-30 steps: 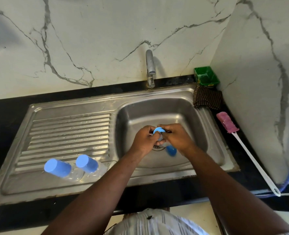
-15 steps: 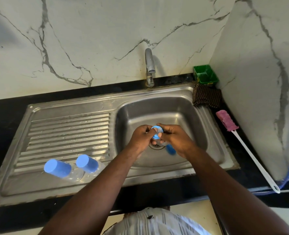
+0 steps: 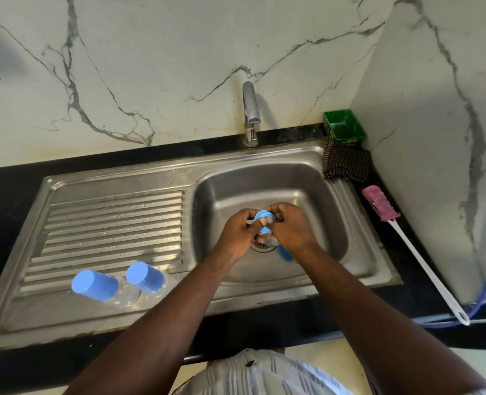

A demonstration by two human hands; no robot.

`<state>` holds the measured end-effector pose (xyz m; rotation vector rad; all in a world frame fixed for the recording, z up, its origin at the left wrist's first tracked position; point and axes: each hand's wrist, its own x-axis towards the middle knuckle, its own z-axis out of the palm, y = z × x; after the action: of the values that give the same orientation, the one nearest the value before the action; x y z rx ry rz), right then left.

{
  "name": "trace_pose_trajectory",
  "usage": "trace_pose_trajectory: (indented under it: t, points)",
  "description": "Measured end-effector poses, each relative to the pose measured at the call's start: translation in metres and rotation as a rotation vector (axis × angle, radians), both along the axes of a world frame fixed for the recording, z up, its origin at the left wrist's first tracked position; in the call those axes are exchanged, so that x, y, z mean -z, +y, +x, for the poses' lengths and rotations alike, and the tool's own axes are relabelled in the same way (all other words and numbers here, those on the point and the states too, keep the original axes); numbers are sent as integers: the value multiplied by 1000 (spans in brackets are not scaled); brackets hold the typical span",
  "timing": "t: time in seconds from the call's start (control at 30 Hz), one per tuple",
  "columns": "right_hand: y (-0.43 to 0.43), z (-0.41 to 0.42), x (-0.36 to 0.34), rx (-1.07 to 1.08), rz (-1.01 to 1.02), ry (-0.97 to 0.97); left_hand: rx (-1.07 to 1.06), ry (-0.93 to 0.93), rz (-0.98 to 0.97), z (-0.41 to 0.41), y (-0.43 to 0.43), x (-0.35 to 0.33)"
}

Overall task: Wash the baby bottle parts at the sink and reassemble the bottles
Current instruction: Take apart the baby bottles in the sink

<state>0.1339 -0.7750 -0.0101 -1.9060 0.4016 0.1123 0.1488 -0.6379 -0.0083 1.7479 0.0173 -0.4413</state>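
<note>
Fingers (image 3: 246,215) of the left hand (image 3: 236,235) and right hand (image 3: 293,229) are clamped round a blue collar ring (image 3: 264,216), held just above the drain (image 3: 261,248) of the sink (image 3: 264,181), at six o'clock from the tap (image 3: 250,109), where it could be dropped if the wet grip is lost.
</note>
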Motion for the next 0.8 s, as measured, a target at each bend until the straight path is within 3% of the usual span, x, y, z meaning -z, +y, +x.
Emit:
trace_pose_trajectory:
  t: [0.2, 0.3, 0.63, 0.8]
  points:
    - [-4, -8, 1, -52, 159, -70, 47, 50, 6, 4, 6, -7]
    - [-4, -8, 0, -68, 194, -80, 60, 142, -111, 4, 9, -9]
    - [-6, -5, -4, -78, 208, -131, 74, 186, -276, 4, 15, -20]
    - [-2, -9, -5, -134, 142, -133, 29, 176, -192, 3, 11, -17]
